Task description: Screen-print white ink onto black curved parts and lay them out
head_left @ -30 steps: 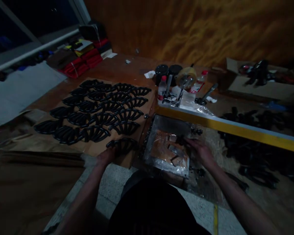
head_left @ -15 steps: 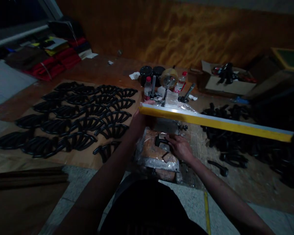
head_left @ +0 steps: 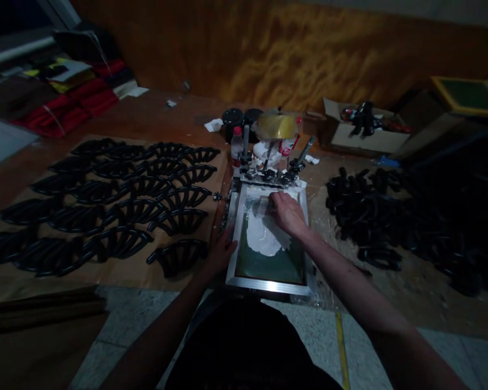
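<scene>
A metal-edged printing screen (head_left: 268, 285) lies flat in front of me, with green mesh and a pool of white ink (head_left: 264, 238) on it. My right hand (head_left: 287, 212) is closed around a squeegee (head_left: 264, 206) at the far part of the mesh, its blade in the ink; the hand hides much of it. Beside the screen's left rail rests my left hand (head_left: 222, 252), thumb apart from the fingers, holding nothing visible. Behind the screen stands its hinge clamp (head_left: 268, 173) with upright rods. Whatever lies under the screen is hidden.
Rows of black curved handles (head_left: 134, 187) lie on cardboard at the left. More black handles (head_left: 374, 216) are heaped at the right. Behind the clamp are a bottle (head_left: 236, 146), black jars (head_left: 232, 118) and a tape roll (head_left: 278, 127). An open carton (head_left: 366, 142) stands at back right.
The raised screen has come down flat. My right hand has left the black handle on the block and now grips the squeegee. My left hand has moved down from the screen's edge to its left side.
</scene>
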